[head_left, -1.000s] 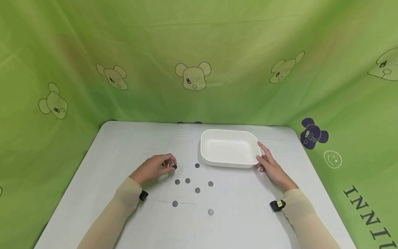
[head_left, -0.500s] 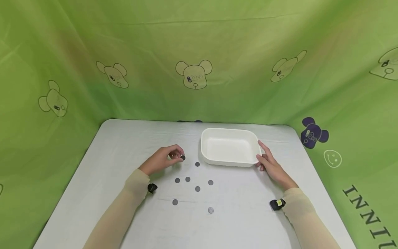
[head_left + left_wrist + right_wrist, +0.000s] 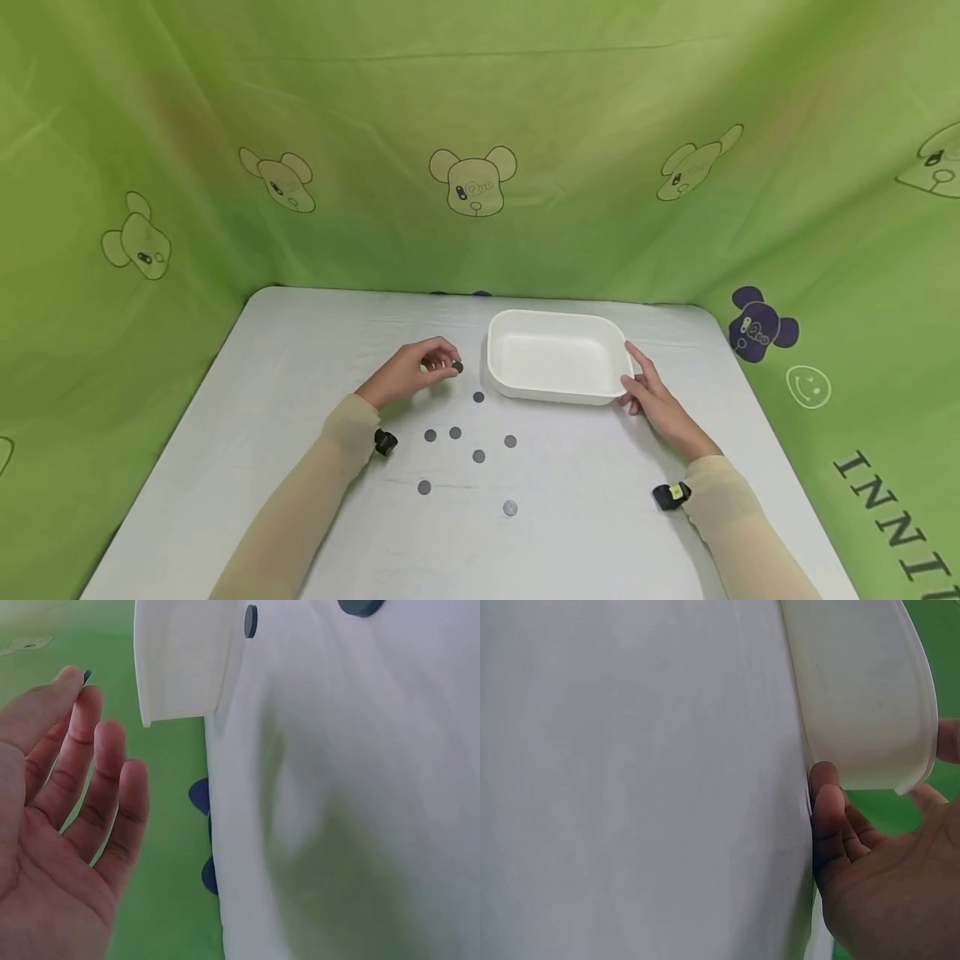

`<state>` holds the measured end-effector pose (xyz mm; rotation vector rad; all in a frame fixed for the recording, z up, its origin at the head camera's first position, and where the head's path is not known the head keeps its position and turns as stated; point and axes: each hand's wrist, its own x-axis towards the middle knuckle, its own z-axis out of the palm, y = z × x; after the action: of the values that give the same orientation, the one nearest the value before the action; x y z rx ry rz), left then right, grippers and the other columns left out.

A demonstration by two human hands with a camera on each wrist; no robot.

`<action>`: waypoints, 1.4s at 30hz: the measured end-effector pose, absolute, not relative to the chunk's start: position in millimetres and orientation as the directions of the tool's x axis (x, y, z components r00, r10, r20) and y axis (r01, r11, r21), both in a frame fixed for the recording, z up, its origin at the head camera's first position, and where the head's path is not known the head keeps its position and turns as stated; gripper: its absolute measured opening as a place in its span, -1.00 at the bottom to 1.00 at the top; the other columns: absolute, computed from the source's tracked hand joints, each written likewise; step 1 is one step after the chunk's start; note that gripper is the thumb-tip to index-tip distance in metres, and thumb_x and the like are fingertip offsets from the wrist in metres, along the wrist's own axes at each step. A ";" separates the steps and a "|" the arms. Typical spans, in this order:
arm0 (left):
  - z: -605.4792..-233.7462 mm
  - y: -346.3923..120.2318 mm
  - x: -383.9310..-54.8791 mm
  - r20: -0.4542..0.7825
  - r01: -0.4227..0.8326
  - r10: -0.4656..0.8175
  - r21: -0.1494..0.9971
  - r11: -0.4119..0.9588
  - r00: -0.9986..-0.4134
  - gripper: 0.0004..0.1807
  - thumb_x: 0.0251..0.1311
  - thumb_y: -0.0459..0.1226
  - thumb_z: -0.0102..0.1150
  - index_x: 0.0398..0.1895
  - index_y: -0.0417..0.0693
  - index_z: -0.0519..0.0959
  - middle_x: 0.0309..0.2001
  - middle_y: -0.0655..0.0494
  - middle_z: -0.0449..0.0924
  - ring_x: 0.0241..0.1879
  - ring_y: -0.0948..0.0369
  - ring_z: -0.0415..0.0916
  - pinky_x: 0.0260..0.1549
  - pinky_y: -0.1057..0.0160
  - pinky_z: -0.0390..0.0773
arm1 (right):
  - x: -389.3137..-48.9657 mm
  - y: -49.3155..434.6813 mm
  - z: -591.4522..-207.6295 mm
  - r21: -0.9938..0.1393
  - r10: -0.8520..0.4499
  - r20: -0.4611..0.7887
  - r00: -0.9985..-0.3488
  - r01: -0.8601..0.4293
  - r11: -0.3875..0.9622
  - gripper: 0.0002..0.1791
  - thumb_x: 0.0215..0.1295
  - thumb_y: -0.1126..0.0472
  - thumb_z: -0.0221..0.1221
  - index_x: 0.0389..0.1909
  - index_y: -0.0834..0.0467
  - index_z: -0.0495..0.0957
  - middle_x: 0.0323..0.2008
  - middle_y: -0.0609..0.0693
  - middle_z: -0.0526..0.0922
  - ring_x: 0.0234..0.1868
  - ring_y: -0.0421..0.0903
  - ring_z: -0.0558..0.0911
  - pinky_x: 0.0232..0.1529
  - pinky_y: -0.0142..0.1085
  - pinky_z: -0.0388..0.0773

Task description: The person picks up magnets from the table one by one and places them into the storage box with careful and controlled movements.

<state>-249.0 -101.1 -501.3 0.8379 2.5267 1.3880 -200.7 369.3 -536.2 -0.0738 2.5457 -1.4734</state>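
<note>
Between thumb and index fingertip, my left hand point(image 3: 408, 372) pinches a small dark disc point(image 3: 458, 367), seen edge-on point(image 3: 87, 676) in the left wrist view. It is above the table, left of a white rectangular dish point(image 3: 555, 394). My right hand point(image 3: 663, 414) grips the dish's right end, thumb at the rim; the right wrist view shows fingertips point(image 3: 827, 801) low against the dish wall point(image 3: 862, 697). The dish's visible inside holds nothing. Several more dark grey discs lie flat on the table, the nearest disc point(image 3: 478, 397) just below my left hand and left of the dish.
A white cloth covers the table point(image 3: 360, 533). One disc point(image 3: 510, 507) near the front looks lighter than the others. Green curtains point(image 3: 375, 100) with printed bear heads hang behind and on both sides of the table.
My left hand has moved right and away from me, carrying the pinched disc towards the dish. The right hand, the dish and the loose discs stay in place.
</note>
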 end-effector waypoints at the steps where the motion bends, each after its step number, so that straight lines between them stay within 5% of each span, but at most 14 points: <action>1: -501.5 -99.4 -250.0 0.143 0.404 0.533 0.815 0.414 -0.834 -0.84 0.43 -0.20 0.42 -0.01 0.11 0.66 -0.18 0.27 0.68 -0.15 0.23 0.58 0.02 0.19 0.60 | -200.6 369.2 -536.7 -0.861 -0.141 -0.149 -0.979 0.058 0.506 -0.24 0.80 0.09 -0.16 0.77 -0.02 -0.35 -0.16 0.20 0.52 -0.29 -0.10 0.50 -0.22 -0.36 0.50; 42: -496.9 -28.2 -287.0 0.182 0.476 0.629 0.813 0.336 -0.755 -0.81 0.44 -0.22 0.41 0.03 0.06 0.66 -0.16 0.22 0.70 -0.13 0.26 0.60 -0.08 0.28 0.57 | -199.3 366.1 -540.0 -0.864 -0.122 -0.174 -0.977 0.092 0.496 -0.22 0.80 0.03 -0.17 0.77 -0.08 -0.39 -0.14 0.16 0.50 -0.27 -0.10 0.48 -0.22 -0.35 0.49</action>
<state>-287.0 -28.2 -496.9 1.0154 2.4288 1.3896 -199.3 366.1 -540.0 -0.0256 2.5278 -1.4788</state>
